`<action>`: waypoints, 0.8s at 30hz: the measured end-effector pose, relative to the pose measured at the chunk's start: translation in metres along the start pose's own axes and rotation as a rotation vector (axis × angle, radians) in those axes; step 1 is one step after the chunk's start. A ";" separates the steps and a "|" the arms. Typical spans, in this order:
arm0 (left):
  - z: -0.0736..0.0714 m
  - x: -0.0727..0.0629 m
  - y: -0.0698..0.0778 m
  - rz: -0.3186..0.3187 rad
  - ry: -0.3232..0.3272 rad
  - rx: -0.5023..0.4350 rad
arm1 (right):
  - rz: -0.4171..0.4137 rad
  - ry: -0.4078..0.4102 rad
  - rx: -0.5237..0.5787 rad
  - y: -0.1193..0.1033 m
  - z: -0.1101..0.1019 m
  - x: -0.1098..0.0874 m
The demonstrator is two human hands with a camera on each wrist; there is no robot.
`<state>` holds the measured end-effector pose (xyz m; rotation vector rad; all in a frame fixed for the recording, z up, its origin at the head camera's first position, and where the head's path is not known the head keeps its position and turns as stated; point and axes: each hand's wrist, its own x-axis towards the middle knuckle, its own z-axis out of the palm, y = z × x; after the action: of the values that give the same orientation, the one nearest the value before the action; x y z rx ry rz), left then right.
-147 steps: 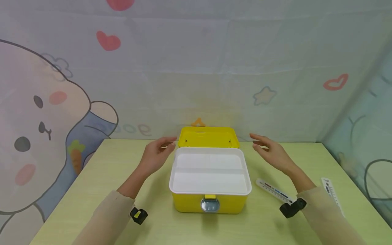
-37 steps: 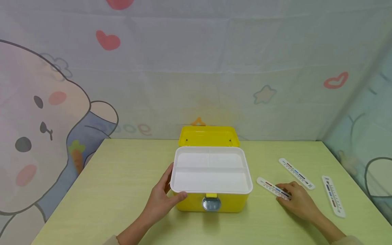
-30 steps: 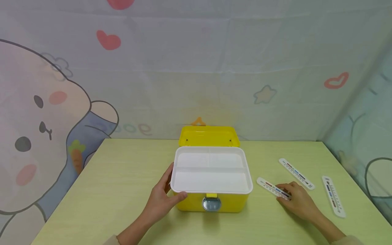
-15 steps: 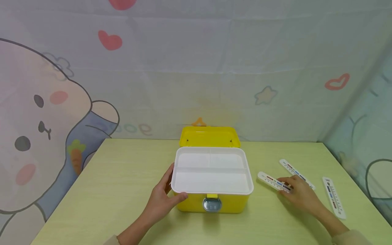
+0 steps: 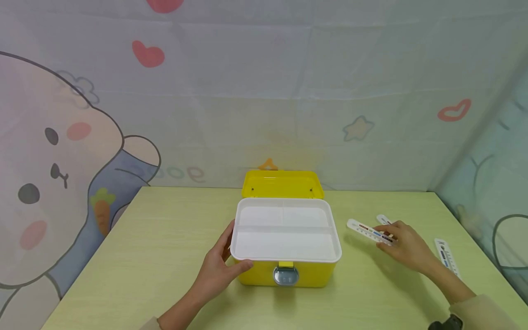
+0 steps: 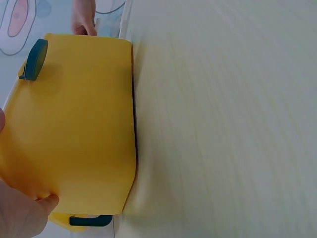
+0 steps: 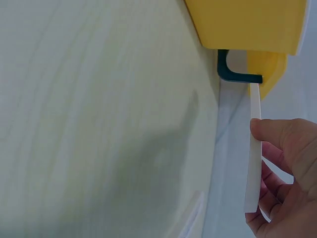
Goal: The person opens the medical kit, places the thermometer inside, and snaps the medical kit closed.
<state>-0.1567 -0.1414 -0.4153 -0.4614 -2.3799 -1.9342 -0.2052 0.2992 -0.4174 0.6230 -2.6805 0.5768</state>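
Observation:
A yellow storage box [image 5: 257,275] stands in the middle of the table, its lid [image 5: 282,183] tipped back and a white divided tray [image 5: 284,245] on top. My left hand [image 5: 214,275] grips the box's left front corner, thumb on the front wall, fingers along the side. To the right of the box, my right hand [image 5: 408,250] pinches a white thermometer [image 5: 363,229] with coloured bands. The right wrist view shows this thermometer [image 7: 253,173] edge-on between thumb and fingers, raised over the table with a shadow below.
Behind the right hand lies a second thermometer [image 5: 382,219], mostly hidden. A third thermometer [image 5: 445,254] lies further right, partly covered by the forearm. A silver clasp [image 5: 285,276] is on the box's front. The dark handle [image 7: 235,75] shows in the right wrist view.
Earliest, both hands were apart from the box; later the left took hold of its corner. The right hand pinched the nearest thermometer and has since raised it off the table.

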 end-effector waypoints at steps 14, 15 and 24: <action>0.000 -0.001 0.002 -0.016 0.005 0.004 | 0.012 -0.034 0.005 -0.016 -0.026 0.022; 0.000 -0.001 0.002 -0.015 0.005 0.003 | 0.016 -0.038 0.004 -0.017 -0.028 0.024; 0.000 0.000 0.001 -0.017 0.007 0.008 | -0.009 -0.025 -0.025 -0.031 -0.039 0.036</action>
<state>-0.1563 -0.1411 -0.4142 -0.4354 -2.3938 -1.9294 -0.2125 0.2791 -0.3596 0.6384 -2.7024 0.5358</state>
